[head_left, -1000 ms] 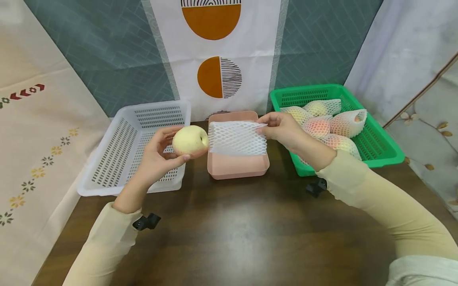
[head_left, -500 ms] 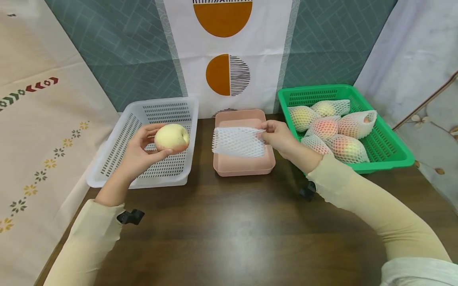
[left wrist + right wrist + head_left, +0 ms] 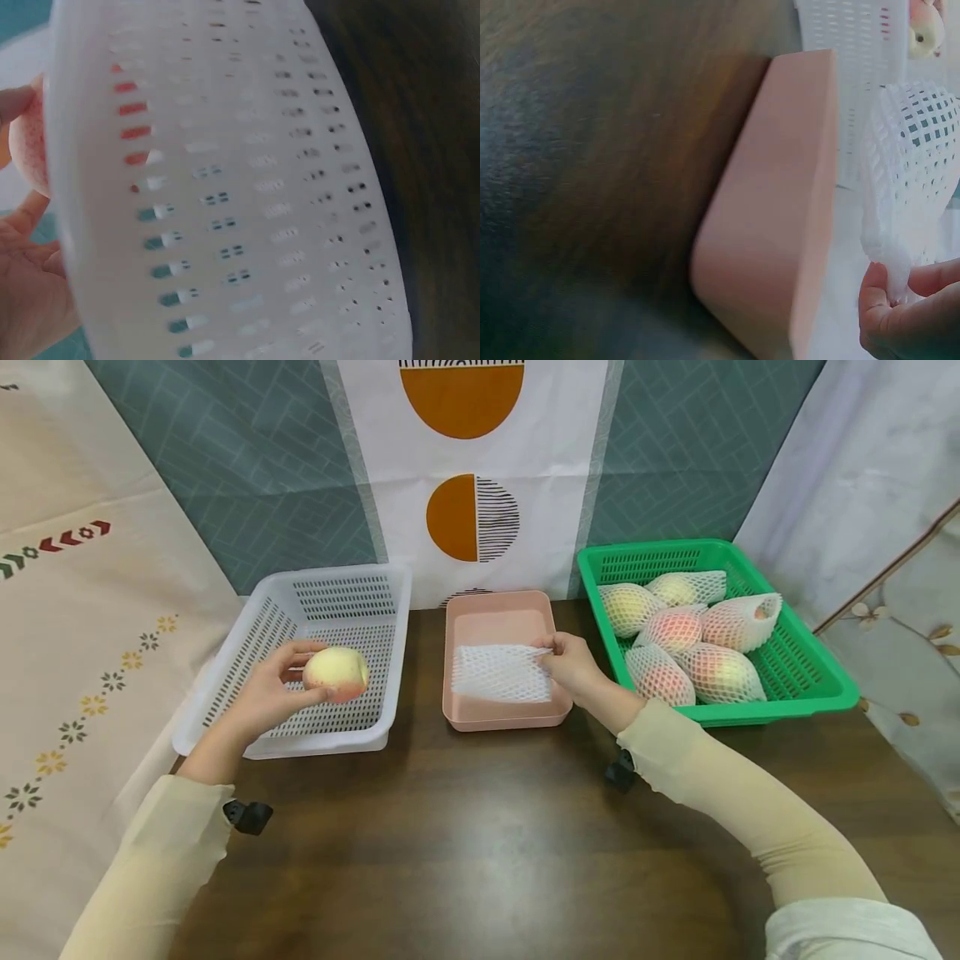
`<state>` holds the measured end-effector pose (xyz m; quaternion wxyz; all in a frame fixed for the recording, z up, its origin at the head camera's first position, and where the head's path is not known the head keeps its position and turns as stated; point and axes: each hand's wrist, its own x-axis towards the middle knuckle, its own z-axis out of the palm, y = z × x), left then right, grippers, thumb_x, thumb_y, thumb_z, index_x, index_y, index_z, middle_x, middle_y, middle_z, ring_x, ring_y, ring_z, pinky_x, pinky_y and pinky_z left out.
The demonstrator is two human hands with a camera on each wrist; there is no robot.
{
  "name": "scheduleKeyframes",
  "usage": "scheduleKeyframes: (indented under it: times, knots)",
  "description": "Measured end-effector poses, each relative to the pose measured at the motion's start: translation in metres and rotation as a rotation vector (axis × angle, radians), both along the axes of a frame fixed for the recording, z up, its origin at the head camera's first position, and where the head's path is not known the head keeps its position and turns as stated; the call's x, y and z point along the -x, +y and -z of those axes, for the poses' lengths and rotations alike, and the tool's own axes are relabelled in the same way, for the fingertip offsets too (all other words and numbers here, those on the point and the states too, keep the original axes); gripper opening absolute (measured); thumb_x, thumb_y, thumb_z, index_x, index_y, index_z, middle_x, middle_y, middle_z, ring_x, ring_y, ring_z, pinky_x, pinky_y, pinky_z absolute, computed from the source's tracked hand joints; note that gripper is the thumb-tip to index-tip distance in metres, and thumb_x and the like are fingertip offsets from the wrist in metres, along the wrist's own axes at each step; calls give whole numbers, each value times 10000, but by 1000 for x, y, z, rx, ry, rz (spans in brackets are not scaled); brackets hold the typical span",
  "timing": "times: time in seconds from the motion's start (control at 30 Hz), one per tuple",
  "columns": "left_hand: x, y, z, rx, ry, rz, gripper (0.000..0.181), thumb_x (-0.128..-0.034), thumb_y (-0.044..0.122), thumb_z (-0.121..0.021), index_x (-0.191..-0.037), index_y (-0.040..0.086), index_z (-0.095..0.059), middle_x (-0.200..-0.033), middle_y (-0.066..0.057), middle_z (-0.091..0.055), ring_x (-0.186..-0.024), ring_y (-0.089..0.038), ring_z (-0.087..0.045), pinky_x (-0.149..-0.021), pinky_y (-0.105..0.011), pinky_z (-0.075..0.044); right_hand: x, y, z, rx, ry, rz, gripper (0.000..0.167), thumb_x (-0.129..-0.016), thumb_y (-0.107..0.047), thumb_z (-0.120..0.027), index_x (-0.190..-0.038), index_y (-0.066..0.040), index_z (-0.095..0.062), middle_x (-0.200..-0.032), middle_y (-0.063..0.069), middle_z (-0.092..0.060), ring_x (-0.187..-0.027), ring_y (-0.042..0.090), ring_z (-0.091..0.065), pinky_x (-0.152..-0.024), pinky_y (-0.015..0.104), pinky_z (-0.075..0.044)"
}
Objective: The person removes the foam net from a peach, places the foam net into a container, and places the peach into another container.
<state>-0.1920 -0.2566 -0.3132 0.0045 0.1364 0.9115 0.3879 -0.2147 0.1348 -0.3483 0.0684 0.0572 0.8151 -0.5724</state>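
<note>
A yellow peach with a pink blush (image 3: 337,672) is gripped between the thumb and fingers of my left hand (image 3: 272,689), over the white basket (image 3: 386,693). From the left wrist view, the basket's slotted wall hides most of the peach (image 3: 28,146). My right hand (image 3: 577,668) pinches one end of a white foam net sleeve (image 3: 501,673). That sleeve hangs over the pink tray (image 3: 498,614). In the right wrist view the sleeve (image 3: 911,157) looks puffed and see-through, its end between thumb and fingertips, beside the tray's wall (image 3: 780,187).
At the right stands a green basket (image 3: 813,681) holding several peaches in foam nets (image 3: 722,672). The brown wooden table (image 3: 480,827) runs along the front. A patterned cloth (image 3: 472,456) hangs behind the containers.
My left hand has carried the peach away from the sleeve, leftward and lower over the white basket. My right hand has lowered the sleeve toward the pink tray. The head view has shifted slightly.
</note>
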Motion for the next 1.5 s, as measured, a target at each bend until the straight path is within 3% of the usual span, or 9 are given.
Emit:
scheduleKeyframes:
  times: [0.37,0.57,0.73,0.83,1.13,1.37,1.5]
  knots:
    - [7,-5,22,87,-114,40,589,-830,139,-699,-1331,-10,-428,-1280,-277,-479,-1116,-445,-520,-865,-500,-499,1,-9,35,-106,13,8,229,-915,38,-455,-1095,45,-597,-1167,204,-564,-986,261,-459,-819,306,-412]
    - [10,-6,30,147,-177,94,555,-829,167,-711,-1288,-7,-452,-1250,-286,-501,-1100,-445,-522,-858,-486,-491,1,-11,44,-203,16,-3,278,-887,58,-409,-1085,36,-603,-1156,206,-580,-974,262,-474,-817,324,-415]
    - [13,-5,37,197,-243,126,531,-838,206,-701,-1281,26,-472,-1235,-279,-523,-1065,-412,-537,-831,-442,-490,-2,-9,50,-271,-10,-38,270,-883,34,-437,-1089,5,-609,-1143,193,-594,-840,227,-486,-572,241,-450]
    - [15,-4,38,225,-263,138,516,-830,217,-695,-1271,46,-489,-1220,-259,-541,-1039,-378,-538,-808,-415,-489,-3,-8,51,-298,-11,-74,263,-878,20,-462,-1101,8,-602,-1141,206,-591,-814,251,-526,-439,207,-431]
    - [28,-7,29,240,-309,168,510,-845,233,-685,-1274,48,-480,-1200,-277,-529,-1001,-340,-526,-695,-279,-493,10,-12,40,-381,49,-117,308,-850,31,-474,-1117,31,-628,-1122,206,-625,-798,268,-566,-412,191,-403]
    - [32,-9,26,217,-349,187,533,-867,260,-661,-1299,26,-453,-1189,-276,-531,-964,-307,-540,-684,-295,-534,9,-11,34,-487,54,-184,416,-828,47,-464,-1225,62,-587,-1247,210,-598,-959,295,-536,-514,208,-401]
    - [32,-7,29,226,-364,195,548,-873,303,-630,-1318,41,-447,-1203,-233,-542,-1032,-319,-520,-778,-367,-528,4,-8,34,-506,60,-199,463,-846,51,-447,-1302,54,-532,-1323,209,-548,-860,310,-543,-472,214,-361]
